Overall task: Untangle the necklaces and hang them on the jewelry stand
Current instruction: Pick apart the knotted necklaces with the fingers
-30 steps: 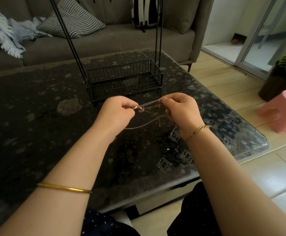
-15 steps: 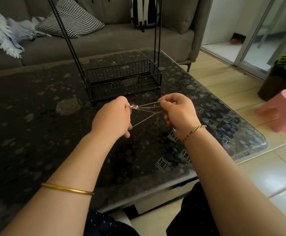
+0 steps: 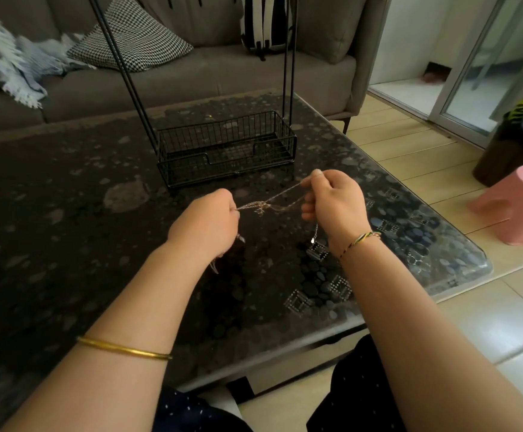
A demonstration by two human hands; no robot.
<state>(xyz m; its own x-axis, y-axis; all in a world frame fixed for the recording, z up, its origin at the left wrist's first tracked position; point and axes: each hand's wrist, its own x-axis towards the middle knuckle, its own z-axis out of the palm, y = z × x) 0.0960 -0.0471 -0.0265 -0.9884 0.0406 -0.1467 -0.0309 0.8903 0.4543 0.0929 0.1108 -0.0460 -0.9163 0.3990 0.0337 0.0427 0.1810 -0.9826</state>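
Left hand: the left hand [image 3: 205,224] was held in the air above the middle of the surface [image 3: 51,229], its fingers curled and pinched on one end of the tangled chains.
Right hand: the right hand [image 3: 336,204] was held slightly higher, toward the right edge, with thumb and fingers pinched on the other end.
Necklaces: the necklaces [image 3: 266,207] were stretched taut between the two hands, clear of the surface, with a knot seen nearer the left hand; loose ends were left hanging below each hand.
Jewelry stand: the black wire jewelry stand [image 3: 226,151] was set toward the far edge, just beyond the hands; its basket base and thin upright rods were visible, its top cut off from view.
Wrists: a gold bangle [image 3: 123,349] was worn on the left forearm, a braided bracelet [image 3: 360,241] on the right wrist.
Surroundings: a grey sofa [image 3: 223,73] with a checked cushion [image 3: 135,42] and a pale blanket [image 3: 14,67] was seen past the far edge; a pink stool [image 3: 519,204] was seen on the floor off the right edge.
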